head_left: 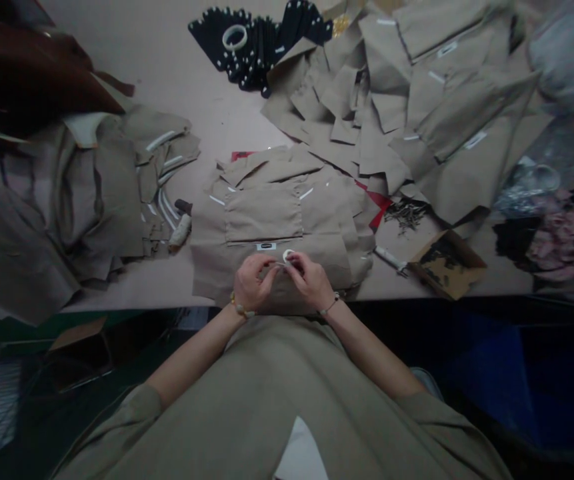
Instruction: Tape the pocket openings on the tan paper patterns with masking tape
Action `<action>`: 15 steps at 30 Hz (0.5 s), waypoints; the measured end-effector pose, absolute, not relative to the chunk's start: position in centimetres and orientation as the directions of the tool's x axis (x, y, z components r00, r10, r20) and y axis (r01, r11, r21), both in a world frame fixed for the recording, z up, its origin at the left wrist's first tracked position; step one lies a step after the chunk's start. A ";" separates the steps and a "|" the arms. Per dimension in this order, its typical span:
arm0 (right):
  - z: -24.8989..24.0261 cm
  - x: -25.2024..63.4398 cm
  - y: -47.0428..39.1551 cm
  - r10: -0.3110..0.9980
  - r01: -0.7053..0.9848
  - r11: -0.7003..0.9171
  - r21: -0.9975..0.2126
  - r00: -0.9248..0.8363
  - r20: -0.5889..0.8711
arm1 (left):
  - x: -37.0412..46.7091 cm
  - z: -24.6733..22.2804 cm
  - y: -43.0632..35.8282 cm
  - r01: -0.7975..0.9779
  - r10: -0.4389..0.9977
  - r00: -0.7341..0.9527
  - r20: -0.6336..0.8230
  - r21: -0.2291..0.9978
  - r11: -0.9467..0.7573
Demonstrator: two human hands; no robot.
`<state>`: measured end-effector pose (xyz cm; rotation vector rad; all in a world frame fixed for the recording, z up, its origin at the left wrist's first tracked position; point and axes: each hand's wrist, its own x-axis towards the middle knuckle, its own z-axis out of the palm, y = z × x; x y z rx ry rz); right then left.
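Note:
Both hands are close together over a stack of beige fabric pieces (261,213), just below a small label (267,247). My right hand (311,277) is closed in a pinch on a small white roll (288,255), which looks like tape. The fingers of my left hand (255,279) are pinched on a thin pale strip (279,264) that runs towards the roll. The top fabric piece lies flat, with a stitched rectangular panel and two short white strips above the hands.
Beige garment pieces (101,180) lie at left, beside a thread spool (181,232). More beige pieces (397,100) and dotted black fabric (261,50) lie behind. At right are a pen-like tool (391,259) and an open cardboard box (449,265).

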<state>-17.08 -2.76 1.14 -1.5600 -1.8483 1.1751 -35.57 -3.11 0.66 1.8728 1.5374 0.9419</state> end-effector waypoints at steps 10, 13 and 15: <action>0.0 -16.2 -2.3 0.930 0.163 -0.316 -0.935 -0.144 -0.339 | -34.1 0.8 -4.3 0.701 0.950 0.268 0.160 0.643 -0.307; -1.1 -13.1 -1.0 0.916 -0.010 -0.376 -0.927 0.149 -0.373 | -35.1 -0.5 -2.7 0.665 0.977 0.212 0.014 0.731 -0.155; -1.4 -10.1 0.0 0.915 0.188 -0.321 -0.928 0.313 -0.253 | -36.2 -1.7 -0.5 0.670 0.964 0.163 -0.210 0.741 0.048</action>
